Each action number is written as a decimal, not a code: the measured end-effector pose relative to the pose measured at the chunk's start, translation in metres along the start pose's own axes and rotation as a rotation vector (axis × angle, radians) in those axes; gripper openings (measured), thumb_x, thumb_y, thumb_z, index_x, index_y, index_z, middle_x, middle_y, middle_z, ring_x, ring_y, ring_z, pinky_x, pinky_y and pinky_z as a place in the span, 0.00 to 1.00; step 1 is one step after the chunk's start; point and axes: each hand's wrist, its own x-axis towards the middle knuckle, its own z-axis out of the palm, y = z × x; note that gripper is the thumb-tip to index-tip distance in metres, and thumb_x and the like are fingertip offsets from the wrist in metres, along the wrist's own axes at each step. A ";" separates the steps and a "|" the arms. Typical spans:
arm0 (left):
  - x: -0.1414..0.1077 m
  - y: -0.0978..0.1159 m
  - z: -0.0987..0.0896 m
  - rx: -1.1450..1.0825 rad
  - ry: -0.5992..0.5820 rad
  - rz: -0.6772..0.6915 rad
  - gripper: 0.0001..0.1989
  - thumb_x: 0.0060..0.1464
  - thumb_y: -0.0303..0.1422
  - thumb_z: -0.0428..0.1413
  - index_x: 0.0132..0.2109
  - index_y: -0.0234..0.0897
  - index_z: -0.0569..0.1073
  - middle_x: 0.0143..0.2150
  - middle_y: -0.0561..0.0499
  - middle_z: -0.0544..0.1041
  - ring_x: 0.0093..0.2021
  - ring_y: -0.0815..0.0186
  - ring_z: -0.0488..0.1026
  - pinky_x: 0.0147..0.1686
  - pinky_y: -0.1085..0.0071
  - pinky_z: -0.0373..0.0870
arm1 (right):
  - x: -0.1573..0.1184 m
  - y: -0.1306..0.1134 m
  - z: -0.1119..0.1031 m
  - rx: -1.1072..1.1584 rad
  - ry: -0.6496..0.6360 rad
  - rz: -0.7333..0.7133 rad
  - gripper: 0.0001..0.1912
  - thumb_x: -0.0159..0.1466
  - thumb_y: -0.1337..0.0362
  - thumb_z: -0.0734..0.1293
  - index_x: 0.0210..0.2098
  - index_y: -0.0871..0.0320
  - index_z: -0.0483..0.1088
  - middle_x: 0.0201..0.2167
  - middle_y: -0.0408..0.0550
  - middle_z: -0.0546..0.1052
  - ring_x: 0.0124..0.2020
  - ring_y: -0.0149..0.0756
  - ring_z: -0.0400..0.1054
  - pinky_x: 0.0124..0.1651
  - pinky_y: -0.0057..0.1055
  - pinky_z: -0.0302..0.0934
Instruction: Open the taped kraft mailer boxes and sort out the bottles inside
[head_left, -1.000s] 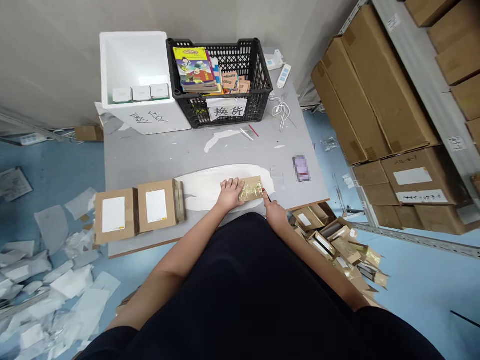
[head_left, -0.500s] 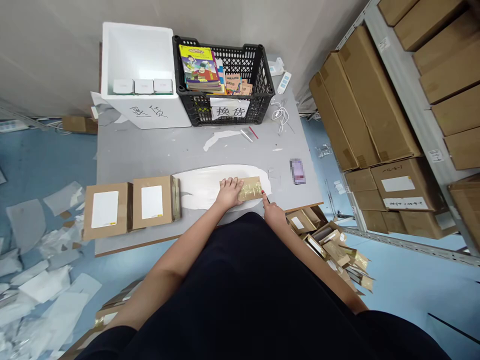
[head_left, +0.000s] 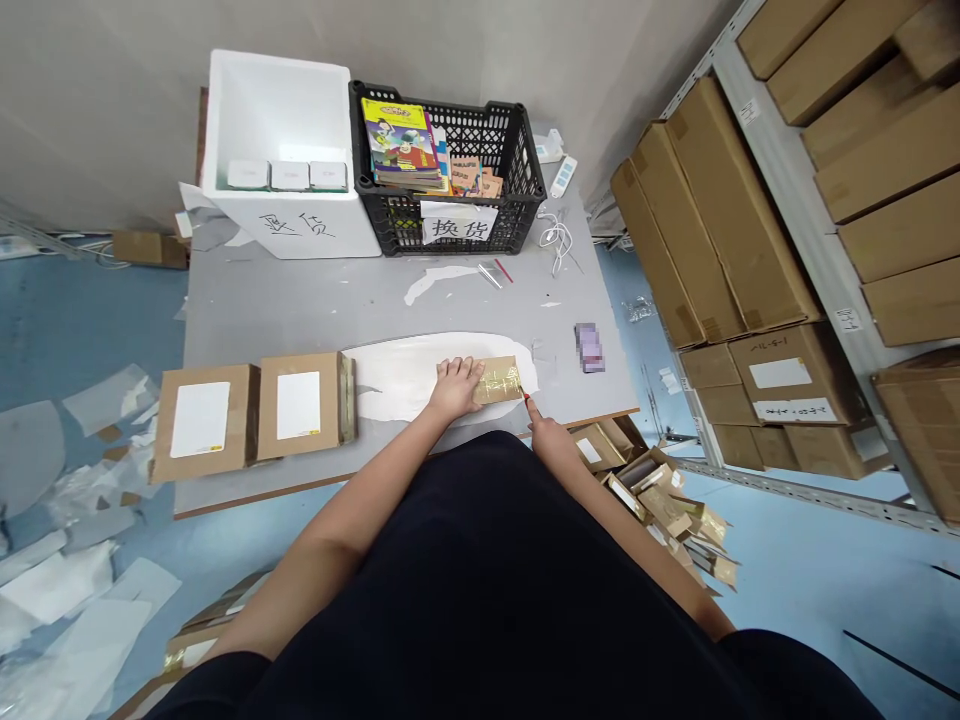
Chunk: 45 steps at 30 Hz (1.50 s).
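A small cardboard box (head_left: pixel 498 379) with shiny gold-brown tape lies on a white sheet (head_left: pixel 397 375) near the table's front edge. My left hand (head_left: pixel 454 388) is over the left end of the box and grips it against the table, its fingers over the top. My right hand (head_left: pixel 550 435) is closed around a slim red-and-black box cutter (head_left: pixel 527 397), the index finger stretched along it. The cutter's tip is at the right end of the box; the blade is too small to make out.
Two labelled cardboard boxes (head_left: pixel 298 405) stand at the table's left. Behind are a white foam bin (head_left: pixel 292 225) and a black crate (head_left: pixel 450 225) holding books. A pixelated purple item (head_left: pixel 589 348) lies to the right. Boxes fill the right-hand shelf (head_left: pixel 795 120); opened cartons (head_left: pixel 675 510) lie below.
My right hand and the cutter have shifted slightly down along the right end of the box. My left hand stays on the box. The whole view has shifted slightly.
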 end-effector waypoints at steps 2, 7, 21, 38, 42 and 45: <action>0.000 0.000 -0.001 0.006 -0.017 -0.001 0.47 0.44 0.48 0.61 0.68 0.38 0.55 0.67 0.37 0.56 0.65 0.42 0.51 0.63 0.46 0.39 | -0.002 0.005 0.003 0.014 0.020 -0.004 0.29 0.72 0.63 0.51 0.71 0.51 0.38 0.43 0.56 0.76 0.43 0.43 0.73 0.40 0.31 0.57; 0.001 -0.001 -0.003 0.011 -0.041 0.009 0.48 0.43 0.48 0.62 0.68 0.38 0.55 0.68 0.36 0.56 0.65 0.43 0.51 0.64 0.47 0.39 | -0.001 0.012 0.006 0.010 0.110 0.006 0.29 0.73 0.60 0.51 0.71 0.50 0.37 0.43 0.55 0.76 0.42 0.42 0.72 0.40 0.30 0.56; 0.001 -0.002 0.000 0.044 -0.019 0.017 0.49 0.42 0.49 0.63 0.68 0.37 0.55 0.67 0.36 0.56 0.65 0.43 0.51 0.64 0.47 0.40 | 0.039 0.005 0.001 -0.021 0.167 -0.015 0.29 0.73 0.60 0.49 0.71 0.49 0.35 0.43 0.55 0.75 0.39 0.42 0.73 0.39 0.32 0.59; 0.001 0.001 0.000 0.054 -0.020 0.009 0.49 0.43 0.49 0.62 0.68 0.36 0.54 0.67 0.35 0.56 0.64 0.42 0.52 0.62 0.47 0.41 | 0.008 0.026 0.025 0.178 0.109 -0.040 0.30 0.71 0.62 0.55 0.70 0.50 0.44 0.40 0.56 0.76 0.39 0.44 0.73 0.42 0.34 0.62; 0.001 0.002 -0.004 0.058 -0.019 -0.042 0.50 0.44 0.54 0.61 0.69 0.36 0.53 0.67 0.33 0.56 0.63 0.41 0.53 0.60 0.47 0.45 | 0.016 0.034 0.039 0.795 0.233 -0.002 0.31 0.69 0.58 0.56 0.70 0.48 0.45 0.38 0.49 0.77 0.32 0.38 0.73 0.37 0.33 0.67; -0.001 0.005 -0.007 0.052 -0.012 -0.082 0.49 0.47 0.57 0.58 0.68 0.36 0.53 0.66 0.32 0.57 0.62 0.41 0.55 0.58 0.49 0.49 | 0.041 0.024 0.046 1.343 0.226 0.030 0.36 0.67 0.54 0.57 0.70 0.54 0.40 0.37 0.48 0.76 0.31 0.36 0.74 0.33 0.34 0.70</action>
